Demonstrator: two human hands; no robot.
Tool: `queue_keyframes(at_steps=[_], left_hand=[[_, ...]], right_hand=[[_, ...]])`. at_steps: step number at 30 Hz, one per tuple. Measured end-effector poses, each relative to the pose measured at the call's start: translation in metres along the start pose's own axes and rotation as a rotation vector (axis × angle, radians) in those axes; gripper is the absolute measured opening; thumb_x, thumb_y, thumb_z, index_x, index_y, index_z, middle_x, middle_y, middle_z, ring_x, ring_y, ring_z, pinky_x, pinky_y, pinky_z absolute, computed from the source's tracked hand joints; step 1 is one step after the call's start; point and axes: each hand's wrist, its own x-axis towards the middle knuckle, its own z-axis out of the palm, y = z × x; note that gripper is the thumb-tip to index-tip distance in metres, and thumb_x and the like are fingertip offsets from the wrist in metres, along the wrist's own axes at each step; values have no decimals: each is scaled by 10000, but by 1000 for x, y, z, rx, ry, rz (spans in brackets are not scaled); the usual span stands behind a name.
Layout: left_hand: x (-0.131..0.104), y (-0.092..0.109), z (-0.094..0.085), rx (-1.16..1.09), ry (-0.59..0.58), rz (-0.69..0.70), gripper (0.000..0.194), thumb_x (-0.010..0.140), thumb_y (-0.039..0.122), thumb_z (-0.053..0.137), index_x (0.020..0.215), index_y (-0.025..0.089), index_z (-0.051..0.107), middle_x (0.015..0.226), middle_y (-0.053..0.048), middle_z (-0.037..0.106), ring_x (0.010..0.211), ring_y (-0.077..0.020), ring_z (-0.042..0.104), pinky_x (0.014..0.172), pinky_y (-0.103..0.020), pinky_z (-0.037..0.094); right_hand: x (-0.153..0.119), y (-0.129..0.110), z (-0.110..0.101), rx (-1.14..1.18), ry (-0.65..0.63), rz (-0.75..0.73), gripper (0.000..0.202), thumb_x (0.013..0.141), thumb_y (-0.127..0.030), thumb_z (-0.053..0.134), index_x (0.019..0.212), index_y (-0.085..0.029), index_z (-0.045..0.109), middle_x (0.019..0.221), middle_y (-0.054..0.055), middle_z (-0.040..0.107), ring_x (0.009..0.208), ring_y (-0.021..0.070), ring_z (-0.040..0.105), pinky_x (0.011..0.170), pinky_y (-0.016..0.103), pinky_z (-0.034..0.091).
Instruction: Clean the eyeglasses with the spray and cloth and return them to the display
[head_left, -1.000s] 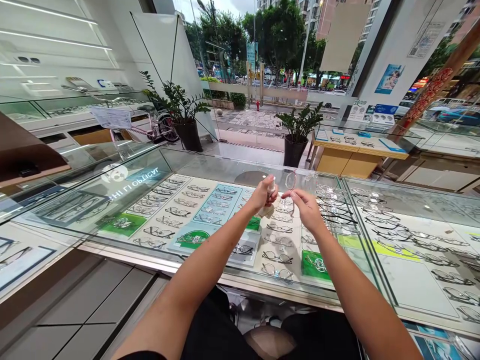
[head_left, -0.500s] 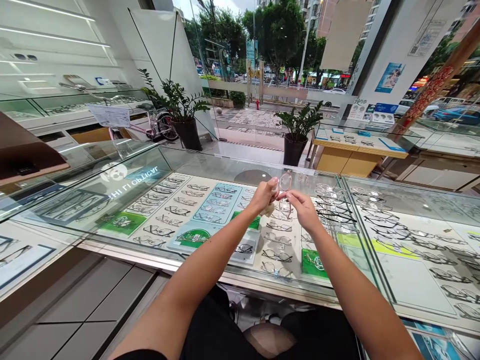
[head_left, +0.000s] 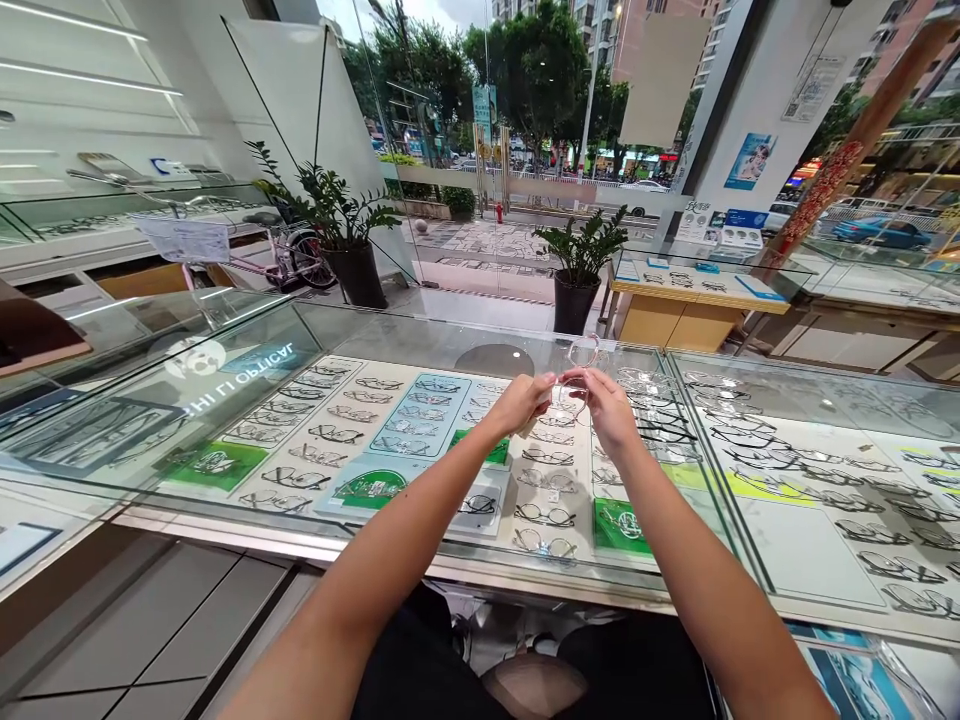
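Observation:
A pair of thin pinkish eyeglasses (head_left: pixel 576 376) is held up over the glass display case, one round lens above the other. My left hand (head_left: pixel 525 402) is closed at its left side, with thumb and fingertips at the frame. A pale, soft piece that looks like a cloth (head_left: pixel 531 425) shows beneath those left fingers. My right hand (head_left: pixel 611 410) pinches the eyeglasses from the right, its fingertips near the middle of the frame. Fingers hide part of the frame. Below both hands, rows of eyeglasses (head_left: pixel 547 457) lie under the glass.
The glass display case (head_left: pixel 420 545) spans the view in front of me, with green cards (head_left: pixel 621 525) among the frames. Another case section adjoins on the right. Beyond stand two potted plants (head_left: pixel 352 275), a pink bicycle (head_left: pixel 255 262) and a wooden display table (head_left: pixel 694 315).
The eyeglasses have turned in my hands, so the upper lens now leans right. My right hand has tilted more upright. The whole view has shifted slightly.

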Motion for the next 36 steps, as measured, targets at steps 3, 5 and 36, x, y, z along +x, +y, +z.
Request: queue_keyframes(at_steps=[3,5,36], left_hand=[[-1,1,0,54,-14,11,674,932,722,439,505,201,460,481,-1,399,437,-112,334,515,-307,231],[-2,2,1,84,-18,13,676,930,723,452,503,200,447,492,-5,415,444,-111,334,520,-308,237],[28,-79,-97,446,865,-282,201,886,238,670,1059,220,570,1101,-77,689,999,-256,630,885,-349,461]], right_hand=[[0,-2,1,76,12,18,325,948,-506,590,999,-234,761,1105,103,798,1070,286,725,915,433,574],[0,-4,2,115,16,29,317,930,-508,620,990,-234,766,1093,103,801,1057,288,730,919,436,568],[-4,-10,4,245,10,91,264,916,-473,665,962,-254,805,1038,74,803,1027,254,677,790,351,513]])
